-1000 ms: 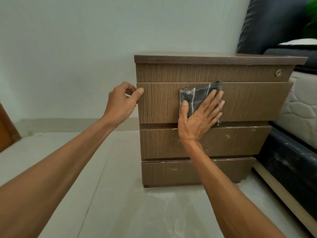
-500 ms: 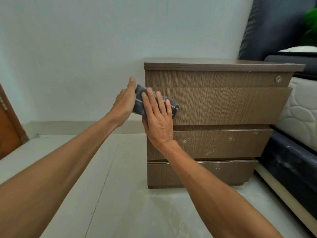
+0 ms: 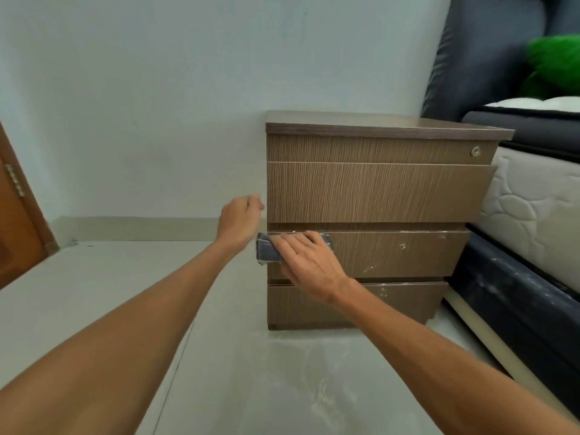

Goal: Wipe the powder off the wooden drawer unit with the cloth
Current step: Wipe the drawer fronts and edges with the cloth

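A pale wall [image 3: 157,89] fills the background, and a light floor [image 3: 251,387] runs up to it, dusted with whitish powder smears in front of the furniture. On the right stands a bed [image 3: 533,215] with a dark padded frame, a white quilted mattress and a green cushion [image 3: 555,67] up near the headboard. Just beside the bed and against the wall sits the wooden drawer unit [image 3: 376,196], with a flat top, a small round lock at its upper right and stacked drawer fronts; white powder specks [image 3: 370,269] dot the middle and lower fronts. At the far left an orange-brown door [image 3: 15,230] edge with a hinge shows. The right hand [image 3: 309,262] presses flat on the upper left part of the middle drawer front, its fingers spread over a folded grey cloth [image 3: 266,251] that sticks out past the unit's left edge. The left hand [image 3: 240,219] hovers just beside that left edge, apart from the wood, fingers loosely curled and grasping nothing
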Demonstrator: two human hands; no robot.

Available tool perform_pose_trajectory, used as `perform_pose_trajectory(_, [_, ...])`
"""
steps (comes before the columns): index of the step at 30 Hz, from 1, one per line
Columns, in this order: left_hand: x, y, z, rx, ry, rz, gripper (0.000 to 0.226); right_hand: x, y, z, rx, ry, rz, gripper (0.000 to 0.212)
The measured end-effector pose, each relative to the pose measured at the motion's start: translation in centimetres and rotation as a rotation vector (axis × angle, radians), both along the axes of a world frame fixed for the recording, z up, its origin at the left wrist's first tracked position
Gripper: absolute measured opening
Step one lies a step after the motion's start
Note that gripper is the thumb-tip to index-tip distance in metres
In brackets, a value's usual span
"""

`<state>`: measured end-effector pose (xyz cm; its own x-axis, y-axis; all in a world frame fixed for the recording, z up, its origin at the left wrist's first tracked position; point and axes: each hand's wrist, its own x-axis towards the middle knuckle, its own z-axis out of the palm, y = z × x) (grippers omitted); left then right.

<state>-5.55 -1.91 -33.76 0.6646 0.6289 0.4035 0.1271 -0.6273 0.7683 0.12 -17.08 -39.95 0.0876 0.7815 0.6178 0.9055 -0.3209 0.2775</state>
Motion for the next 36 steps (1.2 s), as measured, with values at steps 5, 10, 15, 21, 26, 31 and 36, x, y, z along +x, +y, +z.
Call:
perform_pose_trajectory(5, [0.3, -1.5, -3.8, 0.351, 0.236, -0.145, 0.029, 0.1, -5.3, -1.9, -0.015, 0.035, -0.09, 0.043])
perform_pose_trajectory(10, [0.7, -2.1, -4.5, 0.484, 0.345, -0.102, 0.038, 0.8, -9.1, -2.3, 0.012, 0.089, -0.163, 0.042])
perform_pose_trajectory(15, [0.3, -2.9, -4.3, 0.448, 0.321, -0.045, 0.03, 1.1, -10.3, -1.5, 0.081, 0.138, -0.212, 0.042])
perform_pose_trajectory(21, [-1.1, -3.3, -3.9, 0.445, 0.285, -0.036, 0.033, 1.4, -9.2, 0.7, 0.212, 0.169, -0.215, 0.042])
perform_pose_trajectory(26, [-1.7, -3.7, -3.5, 0.428, 0.285, -0.041, 0.038, 1.0, -6.2, 2.4, 0.273, 0.164, -0.179, 0.043])
perform_pose_trajectory(31, [-1.9, -3.5, -3.1, 0.366, 0.263, -0.047, 0.034, 0.3, -1.8, 2.9, 0.227, 0.201, -0.139, 0.044])
perform_pose_trajectory(36, [-1.9, -3.4, -2.9, 0.327, 0.228, -0.039, 0.026, 0.8, 0.4, -0.2, 0.056, 0.217, -0.157, 0.05])
